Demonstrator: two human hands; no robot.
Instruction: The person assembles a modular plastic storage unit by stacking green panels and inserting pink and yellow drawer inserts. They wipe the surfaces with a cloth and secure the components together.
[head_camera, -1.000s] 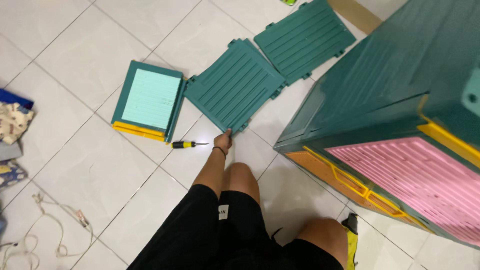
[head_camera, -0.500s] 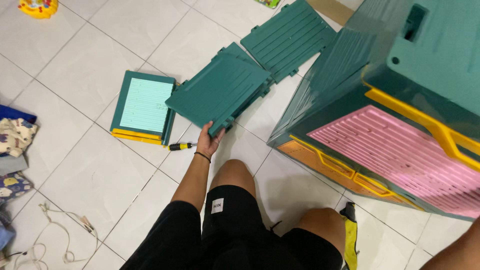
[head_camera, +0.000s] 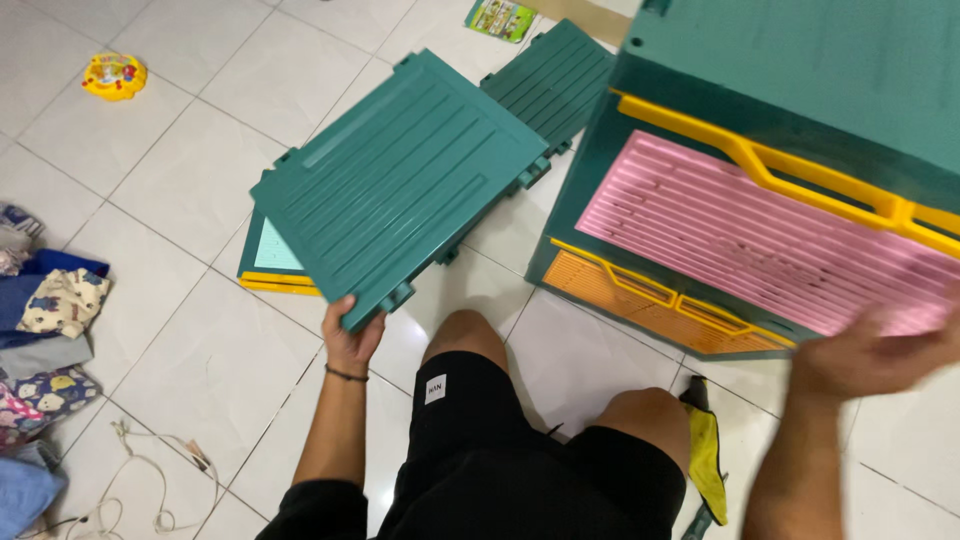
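My left hand (head_camera: 350, 335) grips the near corner of a dark green ribbed plastic panel (head_camera: 400, 180) and holds it lifted off the tiled floor, tilted towards me. My right hand (head_camera: 865, 355) is blurred at the right edge, palm against the pink drawer front (head_camera: 760, 240) of a green plastic cabinet (head_camera: 800, 60); I cannot tell whether it grips anything. The cabinet has yellow handles and an orange drawer (head_camera: 650, 305) below. A second green panel (head_camera: 555, 75) lies on the floor behind. A frame with a pale green face and yellow edge (head_camera: 265, 262) lies partly hidden under the lifted panel.
A pile of clothes (head_camera: 45, 320) lies at the left edge, with a white cord (head_camera: 150, 475) on the tiles near it. A small yellow toy (head_camera: 115, 75) sits at the far left. A yellow-and-black tool (head_camera: 705, 455) rests by my right knee. A printed card (head_camera: 500, 18) lies at the top.
My left hand has raised the green panel from the floor and pulled it closer, covering the frame and screwdriver. My right hand has come into view against the cabinet's pink drawer.
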